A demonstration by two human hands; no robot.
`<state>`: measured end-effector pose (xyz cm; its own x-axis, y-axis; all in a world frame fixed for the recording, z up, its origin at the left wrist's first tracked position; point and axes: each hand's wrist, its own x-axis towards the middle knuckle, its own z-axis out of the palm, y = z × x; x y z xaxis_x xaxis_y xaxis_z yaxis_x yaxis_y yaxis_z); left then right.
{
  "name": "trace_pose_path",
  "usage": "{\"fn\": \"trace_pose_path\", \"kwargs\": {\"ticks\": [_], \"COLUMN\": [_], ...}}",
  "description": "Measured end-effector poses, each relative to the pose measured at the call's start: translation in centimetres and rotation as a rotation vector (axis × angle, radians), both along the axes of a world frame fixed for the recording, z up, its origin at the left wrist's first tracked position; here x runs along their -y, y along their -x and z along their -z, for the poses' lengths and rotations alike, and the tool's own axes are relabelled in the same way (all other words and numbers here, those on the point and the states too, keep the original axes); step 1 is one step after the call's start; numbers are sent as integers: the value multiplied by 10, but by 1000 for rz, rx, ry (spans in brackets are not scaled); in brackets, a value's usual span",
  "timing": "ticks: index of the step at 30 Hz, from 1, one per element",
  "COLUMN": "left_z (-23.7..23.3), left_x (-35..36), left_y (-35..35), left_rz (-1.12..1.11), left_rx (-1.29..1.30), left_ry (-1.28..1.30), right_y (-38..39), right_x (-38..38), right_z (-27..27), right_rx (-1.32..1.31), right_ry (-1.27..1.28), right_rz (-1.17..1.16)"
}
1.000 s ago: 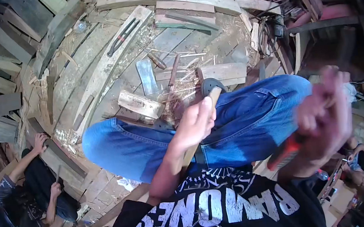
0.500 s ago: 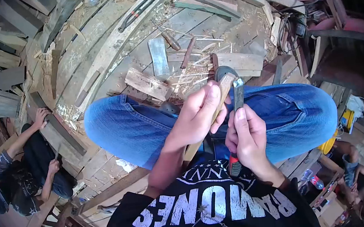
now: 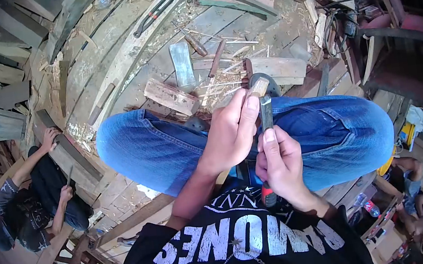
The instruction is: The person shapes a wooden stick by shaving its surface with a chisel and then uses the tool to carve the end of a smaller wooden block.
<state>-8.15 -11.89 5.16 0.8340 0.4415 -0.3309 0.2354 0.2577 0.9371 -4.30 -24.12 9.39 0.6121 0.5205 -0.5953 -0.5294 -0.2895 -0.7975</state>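
Observation:
My left hand [image 3: 229, 136] is closed around a wooden stick [image 3: 258, 88], its thumb pressed along the wood near the far end. Closed too, my right hand [image 3: 281, 161] grips a chisel [image 3: 266, 113] with its thumb on the flat steel blade. The chisel's edge points away from me and sits right beside the stick's end. Its red and black handle hangs below the fist, towards my shirt. Both hands are over my lap, between my bent knees in blue jeans [image 3: 329, 132]. The lower part of the stick is mostly hidden behind my left hand and forearm.
On the plank floor ahead lie a wood block [image 3: 171, 96], a flat metal piece [image 3: 182, 65], shavings, and pincers [image 3: 154, 15] on a long curved beam [image 3: 139, 48]. A person [image 3: 28, 204] works at the left; another [image 3: 417, 195] is at the lower right.
The chisel has shifted left, its tip now closer beneath the end of the stick. My left hand has moved slightly, and the stick's end sits a little farther from me.

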Motion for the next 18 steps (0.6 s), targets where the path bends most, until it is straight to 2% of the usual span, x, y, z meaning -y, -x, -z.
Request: {"fn": "trace_pose_path", "kwargs": {"ticks": [3, 6, 18], "left_z": [1, -3, -3], "left_x": [1, -1, -2], "left_y": [-1, 0, -2], "left_rz": [-1, 1, -27], "left_rx": [85, -25, -31], "left_ry": [58, 78, 134], "right_y": [2, 2, 3], "right_x": [2, 3, -5], "right_z": [4, 4, 3], "right_rx": [25, 37, 48], "right_ry": [0, 7, -30], "right_rz": [-4, -7, -32]}}
